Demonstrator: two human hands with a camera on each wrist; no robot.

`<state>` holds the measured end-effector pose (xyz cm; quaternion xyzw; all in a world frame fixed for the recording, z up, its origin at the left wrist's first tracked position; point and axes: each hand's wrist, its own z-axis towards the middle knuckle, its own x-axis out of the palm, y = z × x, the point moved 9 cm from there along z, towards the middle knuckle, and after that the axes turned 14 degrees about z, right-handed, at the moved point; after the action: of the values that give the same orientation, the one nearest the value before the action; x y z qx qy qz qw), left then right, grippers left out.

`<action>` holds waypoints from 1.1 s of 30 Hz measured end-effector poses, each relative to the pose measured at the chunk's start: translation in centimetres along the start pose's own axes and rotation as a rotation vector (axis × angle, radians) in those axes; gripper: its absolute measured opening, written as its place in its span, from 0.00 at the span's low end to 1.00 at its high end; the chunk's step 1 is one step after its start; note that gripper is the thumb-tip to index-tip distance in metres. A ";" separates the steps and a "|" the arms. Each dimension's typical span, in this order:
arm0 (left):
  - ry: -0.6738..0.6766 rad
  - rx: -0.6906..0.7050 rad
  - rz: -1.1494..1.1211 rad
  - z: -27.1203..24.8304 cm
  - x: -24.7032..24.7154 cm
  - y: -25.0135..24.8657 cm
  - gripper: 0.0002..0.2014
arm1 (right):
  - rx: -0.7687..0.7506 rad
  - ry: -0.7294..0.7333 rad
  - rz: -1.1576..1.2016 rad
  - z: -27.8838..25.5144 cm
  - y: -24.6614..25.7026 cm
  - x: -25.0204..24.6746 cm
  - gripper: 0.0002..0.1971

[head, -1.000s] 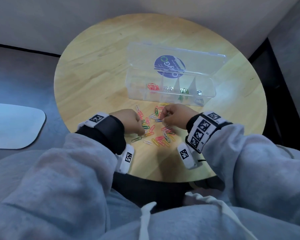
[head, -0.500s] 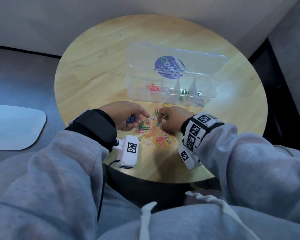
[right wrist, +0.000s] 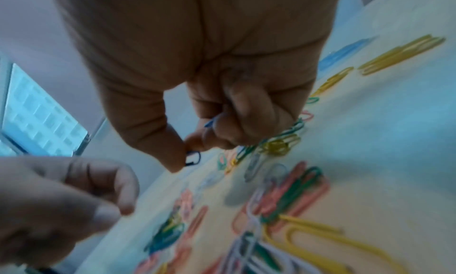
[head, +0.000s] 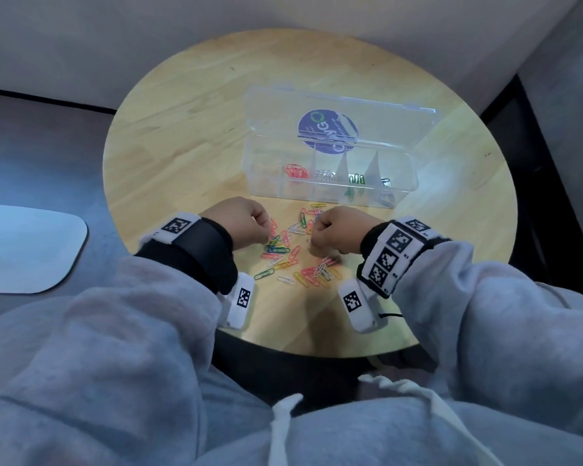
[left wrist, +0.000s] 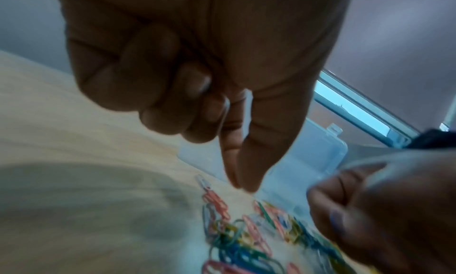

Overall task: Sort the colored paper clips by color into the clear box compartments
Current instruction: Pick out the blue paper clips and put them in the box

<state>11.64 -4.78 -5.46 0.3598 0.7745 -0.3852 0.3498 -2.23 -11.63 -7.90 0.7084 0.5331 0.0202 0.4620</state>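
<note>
Head view: left hand [head: 246,223] has rolled knuckles-up, pinching nothing visible; right hand [head: 334,230] pinches blue clip [right wrist: 193,158] at centre, ready for boxing.

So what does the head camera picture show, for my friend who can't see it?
Two hands, left hand and right hand, pick at loose colored paper clips on a round wooden table. Behind them sits an open clear box already holding some sorted clips.
</note>
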 end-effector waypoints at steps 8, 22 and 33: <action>0.053 0.086 0.335 0.8 1.5 -2.2 0.14 | 0.031 0.009 0.574 0.6 -1.0 -0.8 0.11; 0.129 0.073 0.450 1.9 3.2 -2.1 0.06 | 0.081 0.049 0.595 1.2 -1.6 0.0 0.14; 0.061 -0.079 0.259 1.1 0.0 2.0 0.11 | -0.019 0.063 0.153 0.4 0.7 1.6 0.10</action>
<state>13.63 -4.82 -6.67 0.4542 0.7464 -0.2948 0.3869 -0.83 -10.67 -8.45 0.7418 0.4912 0.0828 0.4490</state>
